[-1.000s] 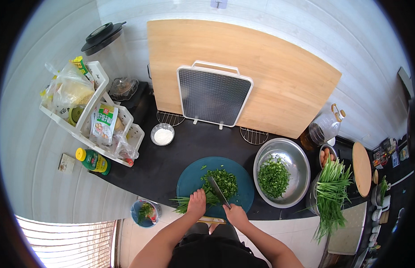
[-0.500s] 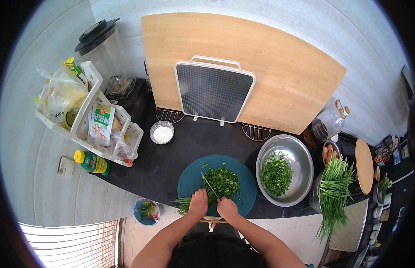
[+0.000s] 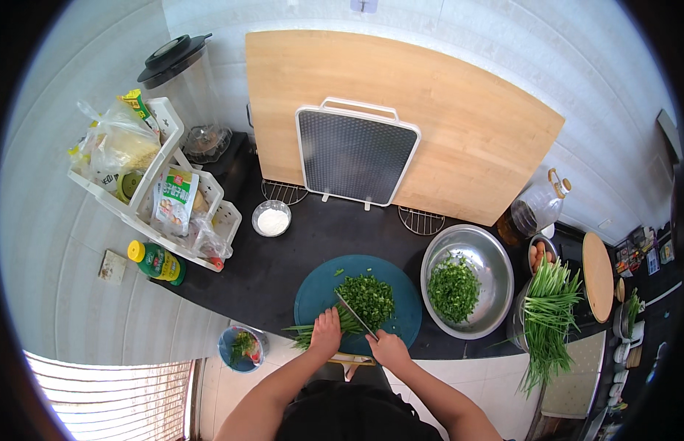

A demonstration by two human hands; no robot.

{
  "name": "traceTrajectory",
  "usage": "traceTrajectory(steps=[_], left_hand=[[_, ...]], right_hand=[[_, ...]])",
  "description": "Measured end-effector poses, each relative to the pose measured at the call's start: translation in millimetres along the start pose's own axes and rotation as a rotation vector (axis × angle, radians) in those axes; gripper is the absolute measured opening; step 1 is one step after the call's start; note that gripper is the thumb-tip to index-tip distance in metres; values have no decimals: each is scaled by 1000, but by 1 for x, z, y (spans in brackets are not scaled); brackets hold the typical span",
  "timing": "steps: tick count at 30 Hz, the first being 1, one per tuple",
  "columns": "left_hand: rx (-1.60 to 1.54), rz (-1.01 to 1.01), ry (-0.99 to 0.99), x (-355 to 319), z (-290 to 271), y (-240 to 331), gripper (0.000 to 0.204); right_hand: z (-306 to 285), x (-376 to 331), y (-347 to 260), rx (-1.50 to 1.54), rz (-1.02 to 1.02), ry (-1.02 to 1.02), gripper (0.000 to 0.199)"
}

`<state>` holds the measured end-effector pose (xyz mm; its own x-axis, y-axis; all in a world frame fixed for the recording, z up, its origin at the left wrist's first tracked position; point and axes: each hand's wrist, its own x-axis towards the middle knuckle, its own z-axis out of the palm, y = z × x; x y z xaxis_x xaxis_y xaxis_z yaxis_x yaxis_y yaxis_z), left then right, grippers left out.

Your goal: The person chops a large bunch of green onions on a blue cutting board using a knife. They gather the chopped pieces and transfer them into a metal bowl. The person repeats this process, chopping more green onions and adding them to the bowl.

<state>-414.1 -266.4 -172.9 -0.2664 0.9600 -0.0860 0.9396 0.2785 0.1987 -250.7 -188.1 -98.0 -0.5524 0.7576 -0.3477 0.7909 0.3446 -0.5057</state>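
Note:
A round teal cutting board (image 3: 402,317) lies at the counter's front edge with a heap of chopped green chives (image 3: 369,296) on it. My left hand (image 3: 326,333) presses closed on a bunch of uncut chives (image 3: 303,336), whose far ends stick out past the board's left side. The handle of a kitchen knife (image 3: 354,314) is in my right hand (image 3: 388,348). Its blade slants toward the far left, between my left fingers and the chopped heap. The handle is mostly hidden by my fingers. A few cut bits lie apart near the board's far edge.
Right of the board stands a steel bowl (image 3: 501,255) holding chopped chives; beyond it are long chives (image 3: 551,309), eggs (image 3: 539,253) and an oil jug (image 3: 537,206). Farther left are a bowl of white powder (image 3: 271,220), a white rack (image 3: 121,207) and a green bottle (image 3: 159,263). Boards lean behind.
My right hand has drawn the knife a little to the right and nearer to me, so more of the blade shows. My left hand stays on the chives. The view has shifted slightly.

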Motion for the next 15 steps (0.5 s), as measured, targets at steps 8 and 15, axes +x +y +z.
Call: traceTrajectory(steps=[8,15], left_hand=[[95,87,81,4,11,-6,53],[194,149,102,6,9,-6,47]], right_hand=[[18,12,-7,-67,19,-80,38],[26,39,-5,-105,15,-226,33]])
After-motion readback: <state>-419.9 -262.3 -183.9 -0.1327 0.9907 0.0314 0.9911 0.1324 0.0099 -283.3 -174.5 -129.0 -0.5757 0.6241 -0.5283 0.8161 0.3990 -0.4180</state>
